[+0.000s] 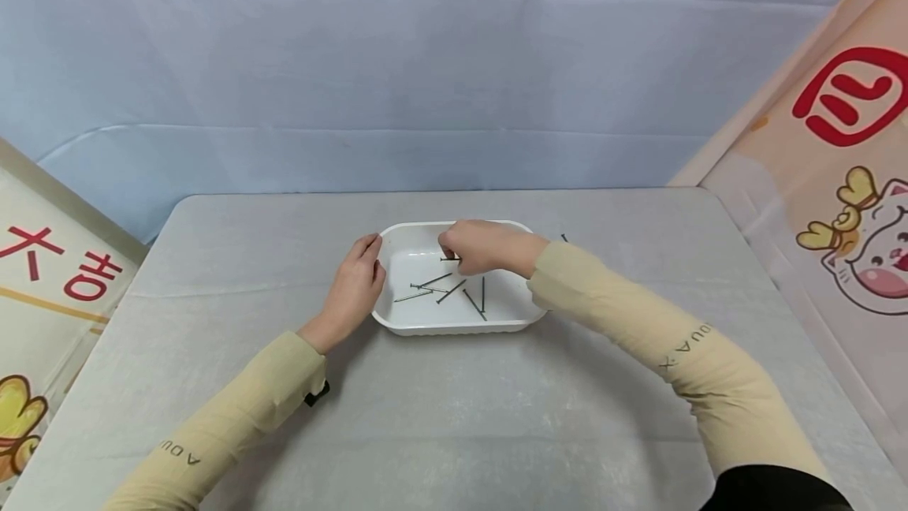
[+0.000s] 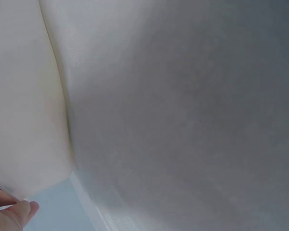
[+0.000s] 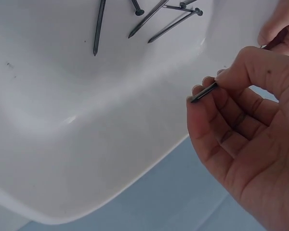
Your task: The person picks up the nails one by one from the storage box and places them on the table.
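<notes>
A white tray [image 1: 454, 328] with rounded corners stands on the table, with several loose metal nails [image 1: 474, 304] lying on its floor. My left hand [image 1: 357, 282] grips the tray's left rim; in the left wrist view only its fingertips [image 2: 21, 211] show at the lower corner. Over the back part of the tray, my right hand [image 1: 489, 247] pinches a single nail [image 3: 204, 92] between thumb and fingers. The right wrist view shows the pointed end of that nail and the palm side of the hand.
Another nail [image 1: 564, 237] lies on the table to the right of the tray, partly hidden by my sleeve. A grey cloth covers the table [image 1: 461, 416]. Behind it hangs a pale blue cloth [image 1: 426, 85], and printed panels [image 1: 816, 219] stand at both sides.
</notes>
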`<state>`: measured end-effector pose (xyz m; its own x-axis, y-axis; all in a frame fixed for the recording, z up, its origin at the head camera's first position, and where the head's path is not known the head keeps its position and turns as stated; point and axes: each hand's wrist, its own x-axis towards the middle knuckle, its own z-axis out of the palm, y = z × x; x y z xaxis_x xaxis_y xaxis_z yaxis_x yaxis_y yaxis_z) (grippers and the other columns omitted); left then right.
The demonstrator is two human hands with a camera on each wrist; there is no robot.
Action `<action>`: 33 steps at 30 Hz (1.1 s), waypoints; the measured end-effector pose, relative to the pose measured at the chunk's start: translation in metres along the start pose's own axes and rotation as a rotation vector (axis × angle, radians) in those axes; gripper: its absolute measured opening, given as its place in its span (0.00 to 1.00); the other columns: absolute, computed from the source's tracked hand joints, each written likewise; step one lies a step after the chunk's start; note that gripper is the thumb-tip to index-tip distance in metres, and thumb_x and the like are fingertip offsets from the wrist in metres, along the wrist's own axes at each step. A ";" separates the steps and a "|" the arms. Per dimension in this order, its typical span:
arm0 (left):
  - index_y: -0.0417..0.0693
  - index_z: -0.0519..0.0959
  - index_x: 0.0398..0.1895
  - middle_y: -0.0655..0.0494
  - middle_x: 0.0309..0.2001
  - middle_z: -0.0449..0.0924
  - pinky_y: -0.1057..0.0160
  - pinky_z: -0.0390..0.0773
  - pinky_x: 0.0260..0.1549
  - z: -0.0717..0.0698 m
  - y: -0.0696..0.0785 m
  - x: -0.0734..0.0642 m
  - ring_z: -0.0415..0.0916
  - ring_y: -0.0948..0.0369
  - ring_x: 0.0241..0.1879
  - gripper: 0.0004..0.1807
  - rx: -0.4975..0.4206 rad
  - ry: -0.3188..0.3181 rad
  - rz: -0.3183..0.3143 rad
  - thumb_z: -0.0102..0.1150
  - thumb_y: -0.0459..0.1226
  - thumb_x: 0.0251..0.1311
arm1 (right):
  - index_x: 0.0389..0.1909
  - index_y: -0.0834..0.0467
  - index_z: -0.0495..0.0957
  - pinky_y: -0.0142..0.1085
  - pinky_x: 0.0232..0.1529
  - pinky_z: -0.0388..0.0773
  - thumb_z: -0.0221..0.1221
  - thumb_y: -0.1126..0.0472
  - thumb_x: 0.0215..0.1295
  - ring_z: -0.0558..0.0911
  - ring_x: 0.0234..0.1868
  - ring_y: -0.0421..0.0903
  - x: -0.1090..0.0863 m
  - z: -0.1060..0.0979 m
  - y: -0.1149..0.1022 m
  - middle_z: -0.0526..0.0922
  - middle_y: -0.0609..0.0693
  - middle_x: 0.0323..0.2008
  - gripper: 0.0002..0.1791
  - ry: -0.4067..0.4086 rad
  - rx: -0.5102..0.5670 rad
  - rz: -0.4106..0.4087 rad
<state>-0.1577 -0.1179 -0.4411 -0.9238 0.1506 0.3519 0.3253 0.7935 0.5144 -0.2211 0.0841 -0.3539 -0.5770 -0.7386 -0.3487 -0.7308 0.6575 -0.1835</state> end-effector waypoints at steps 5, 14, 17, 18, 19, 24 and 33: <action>0.25 0.66 0.57 0.35 0.57 0.66 0.54 0.71 0.51 -0.001 0.000 0.001 0.66 0.46 0.57 0.22 -0.001 0.004 0.008 0.45 0.24 0.58 | 0.37 0.63 0.77 0.33 0.33 0.72 0.50 0.75 0.49 0.72 0.30 0.43 -0.004 -0.001 0.003 0.80 0.53 0.36 0.14 0.008 0.002 0.003; 0.25 0.66 0.57 0.35 0.57 0.66 0.54 0.71 0.52 -0.002 0.000 0.003 0.66 0.46 0.57 0.22 -0.002 0.007 0.006 0.46 0.24 0.58 | 0.38 0.64 0.77 0.34 0.34 0.72 0.50 0.75 0.51 0.73 0.31 0.44 -0.014 -0.006 0.007 0.80 0.55 0.37 0.14 0.014 0.030 0.012; 0.25 0.66 0.57 0.35 0.57 0.66 0.53 0.71 0.52 -0.002 0.000 0.003 0.66 0.46 0.57 0.22 0.002 0.007 0.006 0.46 0.24 0.58 | 0.35 0.63 0.77 0.34 0.32 0.72 0.51 0.76 0.49 0.73 0.30 0.44 -0.017 -0.006 0.010 0.80 0.55 0.35 0.13 0.029 0.034 0.004; 0.25 0.66 0.57 0.35 0.57 0.66 0.53 0.71 0.52 -0.003 0.000 0.003 0.66 0.46 0.57 0.22 0.002 0.007 0.006 0.46 0.24 0.58 | 0.35 0.63 0.77 0.34 0.32 0.72 0.51 0.75 0.49 0.73 0.29 0.44 -0.018 -0.006 0.011 0.80 0.55 0.35 0.12 0.034 0.038 0.004; 0.25 0.66 0.57 0.35 0.57 0.66 0.53 0.71 0.52 -0.003 0.000 0.003 0.66 0.46 0.57 0.22 0.003 0.007 0.006 0.46 0.24 0.58 | 0.34 0.62 0.77 0.34 0.31 0.72 0.51 0.75 0.49 0.72 0.29 0.44 -0.020 -0.006 0.013 0.80 0.54 0.34 0.12 0.041 0.038 0.002; 0.25 0.66 0.56 0.35 0.57 0.66 0.53 0.71 0.51 -0.002 -0.001 0.003 0.66 0.45 0.57 0.22 0.001 0.010 0.008 0.46 0.24 0.58 | 0.32 0.62 0.77 0.33 0.30 0.71 0.52 0.75 0.47 0.72 0.27 0.43 -0.025 -0.008 0.018 0.79 0.51 0.29 0.11 0.074 0.032 0.001; 0.25 0.66 0.57 0.36 0.57 0.66 0.53 0.71 0.52 -0.001 -0.001 0.004 0.66 0.46 0.57 0.22 -0.002 0.012 0.004 0.45 0.24 0.58 | 0.29 0.60 0.76 0.33 0.28 0.69 0.52 0.76 0.46 0.71 0.25 0.43 -0.034 -0.011 0.023 0.76 0.49 0.25 0.10 0.094 0.048 0.027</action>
<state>-0.1613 -0.1188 -0.4394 -0.9200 0.1466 0.3634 0.3294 0.7916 0.5147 -0.2221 0.1226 -0.3360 -0.6297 -0.7295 -0.2671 -0.6971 0.6823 -0.2202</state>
